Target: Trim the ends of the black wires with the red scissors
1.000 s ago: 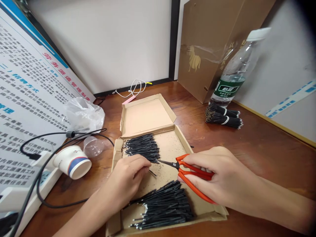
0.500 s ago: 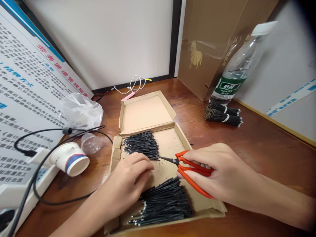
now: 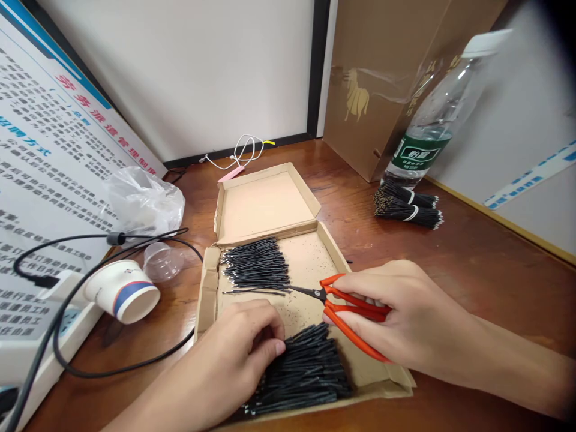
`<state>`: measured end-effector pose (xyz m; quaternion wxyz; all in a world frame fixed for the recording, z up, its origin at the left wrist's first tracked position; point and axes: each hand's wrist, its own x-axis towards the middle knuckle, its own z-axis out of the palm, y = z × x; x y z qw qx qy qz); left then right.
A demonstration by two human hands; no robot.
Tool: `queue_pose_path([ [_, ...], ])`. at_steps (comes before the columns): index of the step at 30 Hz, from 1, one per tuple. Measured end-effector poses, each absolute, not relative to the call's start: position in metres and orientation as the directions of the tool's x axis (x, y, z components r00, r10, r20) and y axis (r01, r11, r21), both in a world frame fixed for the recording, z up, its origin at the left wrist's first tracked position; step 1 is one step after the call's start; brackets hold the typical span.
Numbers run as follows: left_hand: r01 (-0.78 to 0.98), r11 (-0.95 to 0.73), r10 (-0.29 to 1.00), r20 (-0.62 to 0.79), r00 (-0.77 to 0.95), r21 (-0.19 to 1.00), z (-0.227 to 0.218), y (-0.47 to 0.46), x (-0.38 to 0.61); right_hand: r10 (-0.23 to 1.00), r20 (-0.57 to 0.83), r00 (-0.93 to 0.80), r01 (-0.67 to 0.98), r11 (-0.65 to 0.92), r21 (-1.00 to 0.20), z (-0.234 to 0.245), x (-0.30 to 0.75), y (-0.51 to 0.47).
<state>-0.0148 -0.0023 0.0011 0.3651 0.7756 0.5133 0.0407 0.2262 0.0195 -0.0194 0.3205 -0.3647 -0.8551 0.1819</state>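
My right hand (image 3: 405,312) is wrapped around the red handles of small scissors (image 3: 351,306). Their dark tips point left, beside the ends of the far pile of short black wires (image 3: 256,264). A single wire (image 3: 254,292) lies just in front of that pile. My left hand (image 3: 238,354) reaches over the left edge of the near pile of black wires (image 3: 310,366), its thumb and curled fingers close together. What they pinch, if anything, is hidden. Both piles lie in an open cardboard box (image 3: 333,246), where dark bits are scattered.
Tied wire bundles (image 3: 407,213) lie by a water bottle (image 3: 420,144) at the right. A large carton (image 3: 378,78) stands behind. Leftward are a paper cup (image 3: 123,291), a clear plastic cup (image 3: 162,262), a plastic bag (image 3: 146,201) and a black cable (image 3: 90,373).
My left hand has moved from the far pile down onto the left edge of the near pile. One wire now shows in front of the far pile. The scissors have stayed in place.
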Motion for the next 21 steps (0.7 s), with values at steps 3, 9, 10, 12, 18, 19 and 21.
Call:
queue_pose_path([
  [3, 0.752, -0.129, 0.851, -0.317, 0.419, 0.647, 0.008, -0.001, -0.014, 0.754, 0.335, -0.566, 0.535, 0.645, -0.546, -0.016, 0.226, 0.017],
  [9, 0.520, 0.109, 0.848, -0.352, 0.396, 0.847, 0.011, -0.001, -0.013, 0.773, 0.223, -0.594, 0.566, 0.599, -0.567, -0.010, 0.224, 0.011],
  [10, 0.502, 0.122, 0.846, -0.354, 0.398, 0.856, 0.011, -0.002, -0.013, 0.764, 0.223, -0.605, 0.560, 0.607, -0.564, -0.010, 0.224, 0.010],
  [12, 0.484, 0.123, 0.845, -0.347, 0.407, 0.866, 0.010, -0.002, -0.012, 0.749, 0.222, -0.624, 0.551, 0.623, -0.556, -0.011, 0.223, 0.010],
  [18, 0.475, 0.126, 0.857, -0.337, 0.390, 0.871, 0.009, -0.003, -0.013, 0.748, 0.213, -0.629, 0.565, 0.628, -0.535, -0.011, 0.224, 0.009],
  [19, 0.473, 0.111, 0.860, -0.324, 0.395, 0.874, 0.009, -0.002, -0.013, 0.749, 0.211, -0.629, 0.567, 0.627, -0.535, -0.011, 0.224, 0.009],
  [21, 0.465, 0.094, 0.865, -0.304, 0.400, 0.880, 0.010, -0.002, -0.013, 0.748, 0.217, -0.628, 0.562, 0.628, -0.538, -0.010, 0.224, 0.009],
])
